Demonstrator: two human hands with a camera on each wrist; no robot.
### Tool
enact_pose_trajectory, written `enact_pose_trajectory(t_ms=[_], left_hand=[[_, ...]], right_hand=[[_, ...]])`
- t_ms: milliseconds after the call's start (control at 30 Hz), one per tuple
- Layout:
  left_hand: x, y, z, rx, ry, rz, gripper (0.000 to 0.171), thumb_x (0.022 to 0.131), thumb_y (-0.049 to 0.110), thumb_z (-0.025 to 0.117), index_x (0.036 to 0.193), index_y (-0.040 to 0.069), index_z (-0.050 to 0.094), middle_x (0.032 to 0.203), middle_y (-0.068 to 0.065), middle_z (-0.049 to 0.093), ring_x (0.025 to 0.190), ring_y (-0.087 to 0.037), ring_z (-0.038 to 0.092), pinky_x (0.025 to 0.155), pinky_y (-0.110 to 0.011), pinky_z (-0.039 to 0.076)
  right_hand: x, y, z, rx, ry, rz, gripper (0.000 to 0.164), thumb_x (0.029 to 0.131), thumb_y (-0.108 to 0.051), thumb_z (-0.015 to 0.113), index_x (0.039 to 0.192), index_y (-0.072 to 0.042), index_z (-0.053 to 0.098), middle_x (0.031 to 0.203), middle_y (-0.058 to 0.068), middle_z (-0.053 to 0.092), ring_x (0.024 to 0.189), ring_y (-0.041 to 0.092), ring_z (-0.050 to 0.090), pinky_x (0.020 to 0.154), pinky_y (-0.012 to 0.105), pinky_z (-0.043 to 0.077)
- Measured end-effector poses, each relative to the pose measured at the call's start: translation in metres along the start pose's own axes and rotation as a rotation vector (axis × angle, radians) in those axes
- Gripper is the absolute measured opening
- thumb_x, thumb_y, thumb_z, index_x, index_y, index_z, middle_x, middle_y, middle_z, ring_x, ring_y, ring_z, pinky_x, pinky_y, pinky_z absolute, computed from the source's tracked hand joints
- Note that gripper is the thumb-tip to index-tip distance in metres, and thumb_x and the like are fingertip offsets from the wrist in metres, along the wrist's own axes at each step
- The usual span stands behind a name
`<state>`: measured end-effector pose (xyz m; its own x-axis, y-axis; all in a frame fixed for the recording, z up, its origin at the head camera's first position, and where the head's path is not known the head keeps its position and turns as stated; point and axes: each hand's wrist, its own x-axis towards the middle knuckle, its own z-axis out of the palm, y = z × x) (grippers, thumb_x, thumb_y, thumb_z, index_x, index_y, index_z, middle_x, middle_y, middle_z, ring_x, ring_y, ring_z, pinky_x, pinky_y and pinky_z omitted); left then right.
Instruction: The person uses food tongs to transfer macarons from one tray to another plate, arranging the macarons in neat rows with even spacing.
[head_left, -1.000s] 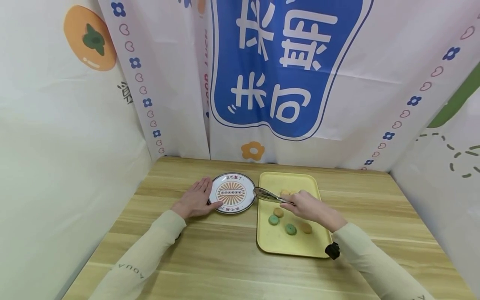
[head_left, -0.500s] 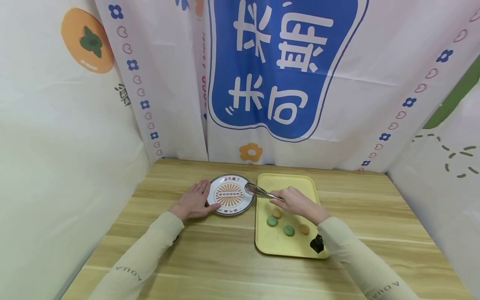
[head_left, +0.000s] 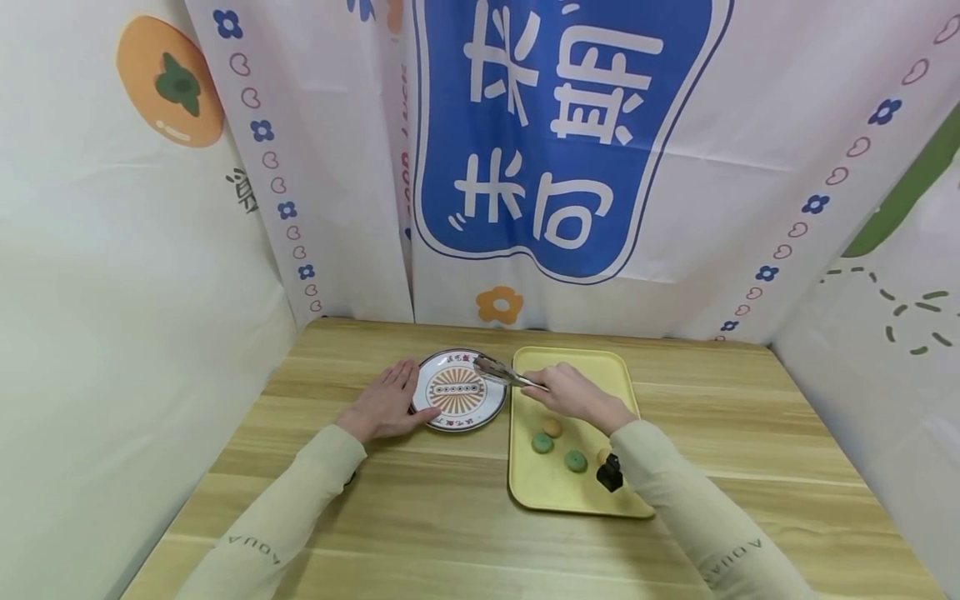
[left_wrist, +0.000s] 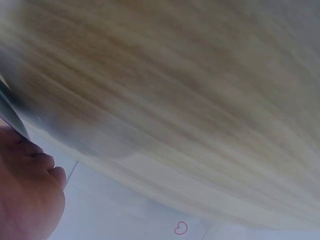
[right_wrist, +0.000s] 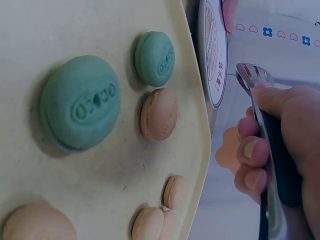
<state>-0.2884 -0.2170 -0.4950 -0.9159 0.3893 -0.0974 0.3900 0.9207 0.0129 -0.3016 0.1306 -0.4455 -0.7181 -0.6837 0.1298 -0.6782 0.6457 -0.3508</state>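
My left hand (head_left: pixel 384 402) lies against the left side of a round white plate (head_left: pixel 454 407) with an orange ray pattern. Its fingers are straight along the edge, and the thumb reaches over the rim. The right hand (head_left: pixel 568 390) grips metal tongs (head_left: pixel 501 372), whose tips overlap the plate's upper right part in the head view. In the right wrist view the tong tips (right_wrist: pixel 254 75) are close together, with no macaron showing between them. Two green macarons (right_wrist: pixel 82 102) and several beige macarons (right_wrist: pixel 159 114) rest on a yellow tray (head_left: pixel 547 490) beneath the right arm.
The tray stands just right of the plate on a wooden table (head_left: pixel 420 517). Printed cloth (head_left: pixel 352 167) hangs behind the table's back edge and along both sides. A black wrist device (head_left: pixel 611 473) on the right arm overlaps a beige macaron in the head view.
The right hand has moved left with the tongs, carrying their tips from the plate's right edge to over the plate. The left hand stays at the plate's left side.
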Motion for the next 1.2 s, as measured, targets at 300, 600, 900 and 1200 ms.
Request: enact_pose_trajectory(t_ms=[300,600,900,1200], left_hand=[[0.0,-0.003,0.004,0.016,0.009,0.002,0.109,0.09,0.08,0.025,0.153,-0.008,0.017,0.162,-0.025,0.014,0.152,-0.036,0.015,0.125,-0.047,0.016],[0.002,-0.003,0.004,0.015,0.017,0.012,0.108,0.09,0.08,0.026,0.153,-0.008,0.018,0.162,-0.025,0.015,0.152,-0.037,0.016,0.125,-0.047,0.017],[0.004,-0.002,0.003,0.028,0.015,0.008,0.107,0.091,0.079,0.026,0.153,-0.008,0.019,0.162,-0.025,0.017,0.151,-0.037,0.018,0.125,-0.047,0.018],[0.002,0.001,0.001,0.003,0.022,0.012,0.107,0.09,0.079,0.028,0.153,-0.008,0.02,0.161,-0.026,0.019,0.151,-0.038,0.019,0.124,-0.048,0.019]], right_hand=[[0.02,-0.002,0.014,-0.001,-0.05,0.027,0.016,0.1,-0.021,0.059,0.092,-0.011,0.069,0.061,-0.008,0.047,0.051,0.004,0.039,0.048,0.018,0.031],[0.034,-0.006,0.022,-0.006,-0.044,0.026,0.019,0.099,-0.02,0.059,0.094,-0.008,0.071,0.057,-0.007,0.042,0.048,0.006,0.035,0.046,0.019,0.028],[0.049,-0.014,0.029,-0.039,-0.056,0.046,0.021,0.099,-0.021,0.06,0.08,-0.011,0.062,0.058,-0.006,0.044,0.051,0.008,0.039,0.047,0.019,0.03],[0.056,-0.014,0.041,-0.056,-0.077,0.102,0.02,0.101,-0.026,0.056,0.086,-0.015,0.064,0.064,-0.004,0.054,0.054,0.009,0.047,0.05,0.022,0.039]])
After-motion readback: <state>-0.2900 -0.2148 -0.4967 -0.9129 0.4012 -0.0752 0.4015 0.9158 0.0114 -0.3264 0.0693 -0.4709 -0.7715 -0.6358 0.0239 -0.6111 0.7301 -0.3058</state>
